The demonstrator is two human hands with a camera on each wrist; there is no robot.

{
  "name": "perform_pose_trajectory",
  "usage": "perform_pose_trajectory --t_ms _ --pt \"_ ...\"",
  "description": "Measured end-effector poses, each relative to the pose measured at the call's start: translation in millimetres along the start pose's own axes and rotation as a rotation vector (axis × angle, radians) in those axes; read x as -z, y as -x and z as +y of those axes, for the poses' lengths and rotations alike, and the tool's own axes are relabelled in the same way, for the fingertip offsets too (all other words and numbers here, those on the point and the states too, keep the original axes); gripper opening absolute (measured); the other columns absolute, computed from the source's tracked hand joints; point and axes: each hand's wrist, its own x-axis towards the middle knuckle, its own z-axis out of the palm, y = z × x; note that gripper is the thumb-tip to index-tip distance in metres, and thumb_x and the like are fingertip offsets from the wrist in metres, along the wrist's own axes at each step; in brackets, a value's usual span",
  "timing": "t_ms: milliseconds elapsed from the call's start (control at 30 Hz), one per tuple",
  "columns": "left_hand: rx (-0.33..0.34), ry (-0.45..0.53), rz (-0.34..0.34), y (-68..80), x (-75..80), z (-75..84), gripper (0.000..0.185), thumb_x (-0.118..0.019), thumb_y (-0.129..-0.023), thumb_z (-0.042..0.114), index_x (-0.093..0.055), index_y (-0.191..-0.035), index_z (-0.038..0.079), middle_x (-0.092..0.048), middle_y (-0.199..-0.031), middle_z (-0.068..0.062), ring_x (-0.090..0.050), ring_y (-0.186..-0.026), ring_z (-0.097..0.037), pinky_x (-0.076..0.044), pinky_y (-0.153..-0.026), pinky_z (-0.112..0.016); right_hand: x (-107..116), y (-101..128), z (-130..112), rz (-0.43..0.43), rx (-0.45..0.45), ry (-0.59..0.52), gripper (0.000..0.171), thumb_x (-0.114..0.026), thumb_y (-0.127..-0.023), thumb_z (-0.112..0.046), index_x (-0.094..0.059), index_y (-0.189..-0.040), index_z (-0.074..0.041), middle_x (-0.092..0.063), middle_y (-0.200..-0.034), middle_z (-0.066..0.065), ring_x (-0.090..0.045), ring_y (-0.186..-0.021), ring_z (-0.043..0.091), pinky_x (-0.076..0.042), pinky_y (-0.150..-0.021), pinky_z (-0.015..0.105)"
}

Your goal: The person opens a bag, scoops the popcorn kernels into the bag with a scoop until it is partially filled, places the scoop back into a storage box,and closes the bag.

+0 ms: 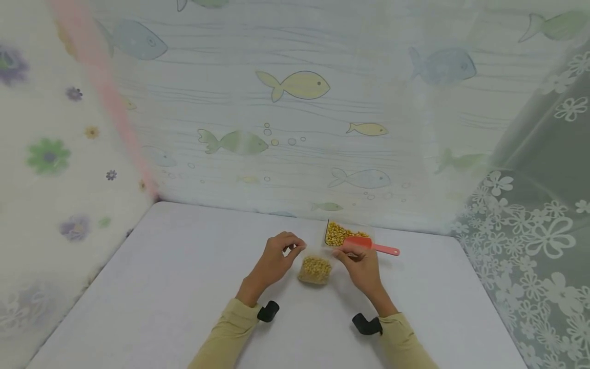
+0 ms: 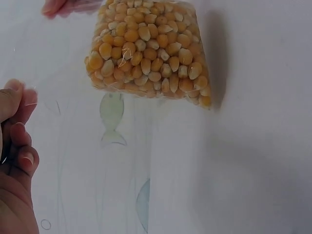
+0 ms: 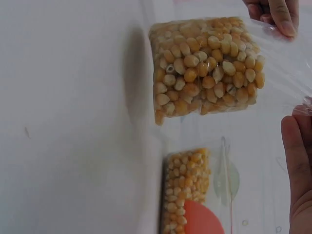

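A clear plastic bag of corn kernels (image 1: 315, 270) hangs between the two hands, its lower part filled and its upper part empty film. My left hand (image 1: 279, 256) pinches one top corner between thumb and forefinger. The opposite corner is pinched by my right hand (image 1: 360, 267). In the left wrist view the filled part of the bag (image 2: 146, 51) looks squared off, and its shadow falls on the white surface. Seen from the right wrist, stretched film runs from the kernels (image 3: 207, 68) to the fingers (image 3: 298, 156).
Behind the right hand stands a clear container of corn kernels (image 1: 335, 233), with a red scoop (image 1: 361, 242) lying in it, handle to the right. The white table (image 1: 184, 287) meets a fish-patterned curtain (image 1: 295, 154) at the back. Flowered sheets hang at both sides.
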Motion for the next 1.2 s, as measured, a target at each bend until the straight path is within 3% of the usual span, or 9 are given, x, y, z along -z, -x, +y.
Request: perform_pose_trajectory --t_ms 133,200,333,467,633,900,1067,1133,1200 --pt "0.039 0.016 0.002 -7.6 -3.4 1.7 0.008 -0.069 -0.095 0.006 -0.076 -0.099 0.006 -0.071 -0.087 -0.003 -0.050 -0.071 -0.012 -0.048 -0.064 -0.043 7.0 -7.6 -0.6 0.003 -0.003 -0.017 0.007 -0.076 -0.086 0.004 -0.076 -0.091 0.009 -0.072 -0.090 0.026 -0.066 -0.075 0.000 -0.055 -0.065 0.017" --pt "0.071 0.031 -0.001 -12.0 -5.2 2.7 0.009 -0.069 -0.095 0.008 -0.077 -0.099 0.006 -0.071 -0.086 -0.005 -0.049 -0.071 -0.015 -0.048 -0.065 -0.044 10.4 -12.5 10.4 0.021 -0.004 -0.019 0.008 -0.077 -0.085 0.003 -0.077 -0.092 0.008 -0.073 -0.092 0.025 -0.067 -0.076 0.000 -0.056 -0.065 0.018" --pt "0.098 0.048 0.013 -20.7 -10.0 1.5 0.010 -0.071 -0.094 0.011 -0.078 -0.099 0.007 -0.070 -0.084 -0.005 -0.052 -0.072 -0.023 -0.047 -0.066 -0.034 14.7 -20.5 34.6 0.049 0.001 -0.074 0.013 -0.078 -0.086 0.000 -0.076 -0.094 0.010 -0.074 -0.090 0.020 -0.072 -0.073 0.007 -0.059 -0.061 0.025" --pt "0.100 0.058 0.034 -25.7 -17.3 -5.1 0.009 -0.072 -0.093 0.011 -0.079 -0.098 0.006 -0.071 -0.085 -0.006 -0.051 -0.073 -0.017 -0.045 -0.068 -0.027 14.8 -23.8 46.2 0.066 0.001 -0.140 0.013 -0.076 -0.087 0.003 -0.074 -0.094 0.014 -0.075 -0.086 0.014 -0.076 -0.071 0.021 -0.060 -0.061 0.032" --pt "0.150 0.073 0.042 -24.8 -25.9 -14.6 0.012 -0.072 -0.093 0.011 -0.079 -0.101 0.004 -0.072 -0.086 -0.004 -0.051 -0.074 -0.011 -0.050 -0.069 -0.035 12.6 -24.0 54.4 0.085 -0.045 -0.170 0.016 -0.076 -0.087 0.001 -0.074 -0.096 0.014 -0.075 -0.088 0.015 -0.076 -0.072 0.024 -0.060 -0.061 0.028" --pt "0.174 0.052 0.056 -25.1 -26.3 -15.1 0.012 -0.072 -0.094 0.012 -0.078 -0.103 0.008 -0.072 -0.089 -0.003 -0.052 -0.074 -0.011 -0.049 -0.069 -0.031 12.6 -24.2 58.6 0.079 -0.085 -0.164 0.015 -0.074 -0.089 0.003 -0.074 -0.101 0.013 -0.074 -0.095 0.024 -0.076 -0.075 0.023 -0.061 -0.064 0.030" --pt "0.192 0.026 0.018 -20.5 -18.3 -8.1 0.018 -0.071 -0.096 0.013 -0.075 -0.112 0.006 -0.072 -0.096 -0.006 -0.058 -0.080 -0.016 -0.054 -0.073 -0.043 19.4 -19.2 54.4 0.048 -0.054 -0.104 0.019 -0.071 -0.091 0.004 -0.072 -0.108 0.012 -0.070 -0.110 0.030 -0.073 -0.088 0.012 -0.060 -0.073 0.025" --pt "0.199 0.004 -0.003 -16.8 -12.1 -6.4 0.023 -0.070 -0.096 0.013 -0.073 -0.117 0.005 -0.072 -0.100 -0.009 -0.062 -0.085 -0.022 -0.054 -0.076 -0.047 24.2 -15.3 49.0 0.047 -0.017 -0.031 0.022 -0.070 -0.093 0.000 -0.071 -0.114 0.009 -0.069 -0.116 0.028 -0.068 -0.097 0.004 -0.056 -0.079 0.017" --pt "0.205 -0.039 -0.029 -12.2 -3.9 -4.9 0.027 -0.069 -0.097 0.015 -0.071 -0.123 0.006 -0.073 -0.108 -0.010 -0.064 -0.094 -0.026 -0.055 -0.082 -0.048 29.7 -10.3 42.6 0.062 0.024 0.053 0.026 -0.068 -0.096 -0.003 -0.070 -0.120 0.006 -0.069 -0.121 0.024 -0.065 -0.107 0.004 -0.051 -0.088 0.012"
